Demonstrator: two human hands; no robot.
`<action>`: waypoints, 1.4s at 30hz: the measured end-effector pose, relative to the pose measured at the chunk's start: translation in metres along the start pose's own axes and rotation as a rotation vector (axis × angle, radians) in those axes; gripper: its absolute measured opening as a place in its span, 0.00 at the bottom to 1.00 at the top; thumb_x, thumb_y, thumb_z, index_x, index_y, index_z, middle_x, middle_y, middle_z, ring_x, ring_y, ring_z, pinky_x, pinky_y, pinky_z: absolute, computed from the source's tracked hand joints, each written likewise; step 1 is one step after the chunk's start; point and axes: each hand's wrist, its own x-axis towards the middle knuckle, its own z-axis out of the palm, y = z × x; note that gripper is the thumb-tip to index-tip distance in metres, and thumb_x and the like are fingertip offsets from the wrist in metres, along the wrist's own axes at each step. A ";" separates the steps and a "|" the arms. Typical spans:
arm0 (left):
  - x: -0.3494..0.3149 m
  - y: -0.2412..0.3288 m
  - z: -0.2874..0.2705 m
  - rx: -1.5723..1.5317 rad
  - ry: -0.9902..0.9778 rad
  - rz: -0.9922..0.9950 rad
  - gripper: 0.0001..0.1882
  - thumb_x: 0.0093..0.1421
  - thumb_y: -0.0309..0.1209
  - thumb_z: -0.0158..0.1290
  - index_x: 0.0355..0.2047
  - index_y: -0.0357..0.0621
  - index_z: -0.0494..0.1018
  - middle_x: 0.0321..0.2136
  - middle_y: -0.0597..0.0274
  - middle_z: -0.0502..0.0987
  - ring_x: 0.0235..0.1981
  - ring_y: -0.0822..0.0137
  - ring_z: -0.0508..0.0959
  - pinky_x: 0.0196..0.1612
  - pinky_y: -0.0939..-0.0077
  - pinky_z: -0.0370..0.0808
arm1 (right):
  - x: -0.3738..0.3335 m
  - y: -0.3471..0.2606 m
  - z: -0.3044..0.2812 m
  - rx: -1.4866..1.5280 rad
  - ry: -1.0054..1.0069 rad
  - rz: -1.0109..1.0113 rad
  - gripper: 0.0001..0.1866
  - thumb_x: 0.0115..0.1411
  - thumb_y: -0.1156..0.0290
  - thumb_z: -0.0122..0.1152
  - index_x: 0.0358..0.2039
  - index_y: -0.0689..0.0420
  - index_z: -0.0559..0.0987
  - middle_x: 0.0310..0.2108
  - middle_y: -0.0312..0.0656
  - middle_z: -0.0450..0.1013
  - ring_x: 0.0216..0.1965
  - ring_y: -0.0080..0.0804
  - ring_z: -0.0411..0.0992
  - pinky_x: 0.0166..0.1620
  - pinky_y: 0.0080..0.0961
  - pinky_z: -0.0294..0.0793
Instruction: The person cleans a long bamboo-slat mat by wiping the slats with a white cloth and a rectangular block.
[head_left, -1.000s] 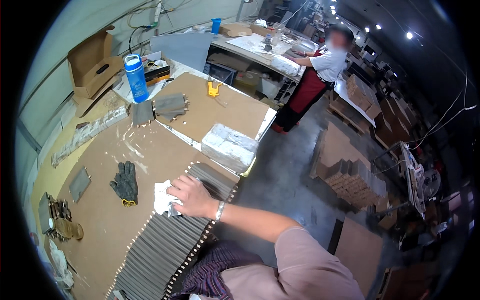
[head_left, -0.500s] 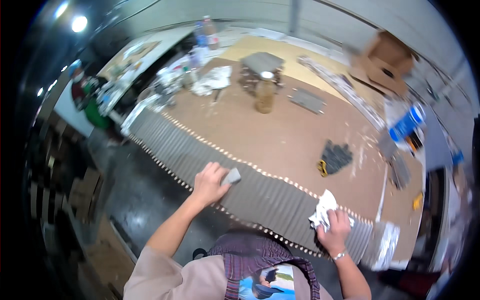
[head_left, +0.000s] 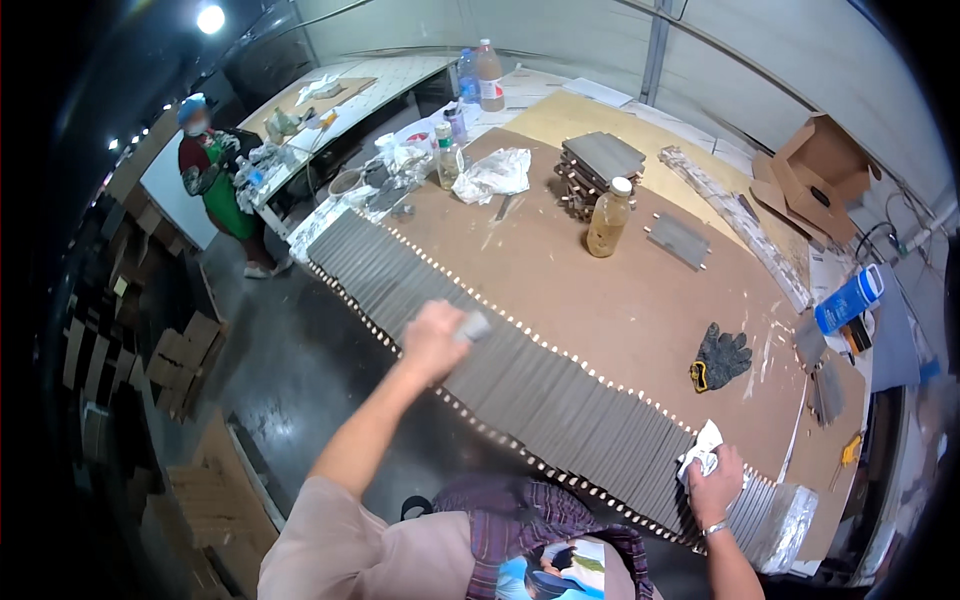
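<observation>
A long row of thin grey slats (head_left: pixel 560 420), edged on both sides with pale peg-like ends, runs along the near side of the table from far left to near right. My left hand (head_left: pixel 434 345) is closed around a small light-grey block (head_left: pixel 473 326) over the row's left-middle part; motion blurs it. Near the right end, my right hand (head_left: pixel 714 492) grips a crumpled white cloth (head_left: pixel 705 448) and rests on the slats. Silvery wrapping (head_left: pixel 790 528) covers something at the row's right end.
A dark work glove (head_left: pixel 722 358), a bottle of brownish liquid (head_left: pixel 608 220), a stack of grey panels (head_left: pixel 602 158) and a single panel (head_left: pixel 679 241) are on the brown tabletop (head_left: pixel 560 310). An open carton (head_left: pixel 820 170) sits at back right. Another person (head_left: pixel 222 180) stands far left.
The view has shifted, so the table appears lower and further right. Against the slats, my left hand with the block has moved away and slightly left. My right hand still holds the cloth.
</observation>
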 end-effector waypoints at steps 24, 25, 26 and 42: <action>0.109 -0.178 -0.007 0.037 0.074 -0.108 0.16 0.47 0.33 0.61 0.38 0.46 0.81 0.41 0.56 0.80 0.47 0.53 0.79 0.49 0.56 0.77 | -0.002 -0.017 0.011 -0.244 0.004 0.156 0.16 0.46 0.67 0.59 0.33 0.61 0.71 0.33 0.51 0.67 0.37 0.54 0.67 0.42 0.45 0.68; 0.115 -0.196 -0.008 0.087 0.125 -0.165 0.16 0.48 0.33 0.61 0.38 0.46 0.81 0.41 0.56 0.80 0.47 0.53 0.79 0.49 0.56 0.77 | -0.001 -0.017 0.015 -0.230 -0.002 0.153 0.15 0.45 0.67 0.59 0.33 0.61 0.71 0.33 0.51 0.67 0.37 0.54 0.67 0.42 0.45 0.68; 0.114 -0.191 -0.007 0.061 0.092 -0.142 0.16 0.48 0.33 0.61 0.38 0.46 0.81 0.41 0.56 0.80 0.47 0.53 0.79 0.49 0.56 0.77 | -0.001 -0.018 0.014 -0.229 0.001 0.155 0.15 0.45 0.67 0.60 0.33 0.61 0.72 0.33 0.51 0.67 0.38 0.54 0.68 0.42 0.46 0.68; 0.104 -0.182 -0.036 0.034 -0.066 0.031 0.24 0.51 0.29 0.65 0.50 0.53 0.80 0.43 0.61 0.76 0.50 0.55 0.73 0.51 0.58 0.76 | 0.003 -0.018 0.008 -0.170 -0.013 0.165 0.17 0.45 0.67 0.57 0.35 0.62 0.71 0.33 0.51 0.66 0.37 0.54 0.67 0.43 0.44 0.68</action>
